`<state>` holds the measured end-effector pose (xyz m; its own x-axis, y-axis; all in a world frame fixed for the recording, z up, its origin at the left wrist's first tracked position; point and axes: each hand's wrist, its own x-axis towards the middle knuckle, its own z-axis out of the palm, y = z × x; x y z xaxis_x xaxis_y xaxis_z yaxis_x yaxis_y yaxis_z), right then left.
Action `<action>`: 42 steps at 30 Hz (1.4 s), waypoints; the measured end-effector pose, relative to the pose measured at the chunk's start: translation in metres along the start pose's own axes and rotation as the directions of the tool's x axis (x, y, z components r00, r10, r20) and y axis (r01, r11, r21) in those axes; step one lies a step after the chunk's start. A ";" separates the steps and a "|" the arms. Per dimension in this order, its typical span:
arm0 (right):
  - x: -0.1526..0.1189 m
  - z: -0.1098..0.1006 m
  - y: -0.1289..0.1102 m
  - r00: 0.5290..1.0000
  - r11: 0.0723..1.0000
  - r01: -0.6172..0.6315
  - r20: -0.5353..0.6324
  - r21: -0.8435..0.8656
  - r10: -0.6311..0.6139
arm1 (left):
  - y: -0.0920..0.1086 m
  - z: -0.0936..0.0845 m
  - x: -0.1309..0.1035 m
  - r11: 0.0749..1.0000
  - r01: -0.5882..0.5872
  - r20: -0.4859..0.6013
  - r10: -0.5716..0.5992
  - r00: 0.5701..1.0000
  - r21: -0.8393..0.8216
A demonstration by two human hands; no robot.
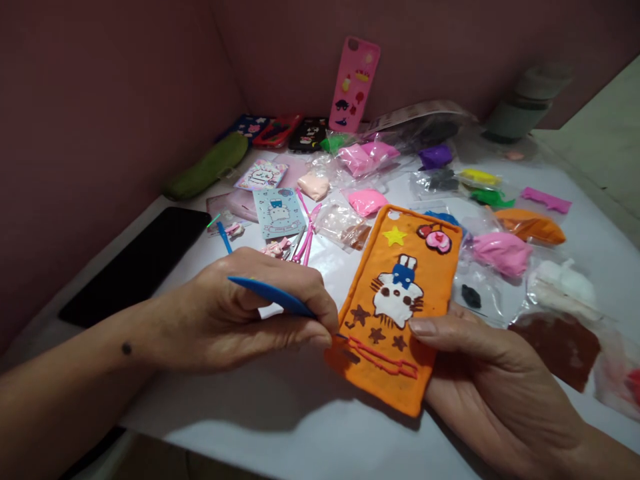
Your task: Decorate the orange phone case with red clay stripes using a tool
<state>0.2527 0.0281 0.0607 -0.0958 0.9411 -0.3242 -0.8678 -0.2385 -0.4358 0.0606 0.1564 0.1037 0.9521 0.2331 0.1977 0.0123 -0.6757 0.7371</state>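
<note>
My right hand grips an orange phone case by its right side, thumb on the face and fingers behind. The case, tilted above the table, looks coated in clay. On it are an upside-down white cat figure in blue, a yellow star, a pink-and-white shape, several brown stars and a red outline. My left hand is closed around a blue modelling tool, pinched between thumb and fingers. The tool's tip is at the left edge of the case, near the red outline; my fingers partly hide it.
Bags of coloured clay cover the right and back of the table. A pink phone case leans on the wall. At left lie a black phone, a green pouch and a blue card. A jar stands back right.
</note>
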 end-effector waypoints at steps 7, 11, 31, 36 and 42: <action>0.001 -0.001 0.002 1.000 1.000 -0.003 0.004 0.008 0.003 | 0.001 -0.001 0.003 1.000 -0.002 0.007 0.002 1.000 0.009; 0.002 0.001 0.001 1.000 1.000 0.000 0.003 -0.005 0.000 | -0.001 -0.001 0.003 1.000 0.010 0.014 -0.009 1.000 -0.021; -0.002 0.000 -0.002 1.000 0.999 -0.012 -0.022 -0.042 0.011 | -0.002 0.000 -0.001 0.999 0.018 -0.011 -0.019 1.000 -0.040; -0.004 0.000 -0.001 1.000 1.000 -0.010 -0.015 -0.027 0.009 | -0.002 0.001 0.001 0.998 0.006 -0.018 -0.008 1.000 -0.069; -0.004 0.001 -0.002 1.000 0.999 -0.018 0.012 -0.046 0.018 | -0.002 0.003 0.005 0.996 -0.003 0.010 0.004 1.000 -0.089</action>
<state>0.2545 0.0254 0.0637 -0.1175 0.9394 -0.3220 -0.8428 -0.2658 -0.4680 0.0668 0.1563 0.1014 0.9552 0.2234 0.1940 -0.0177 -0.6114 0.7911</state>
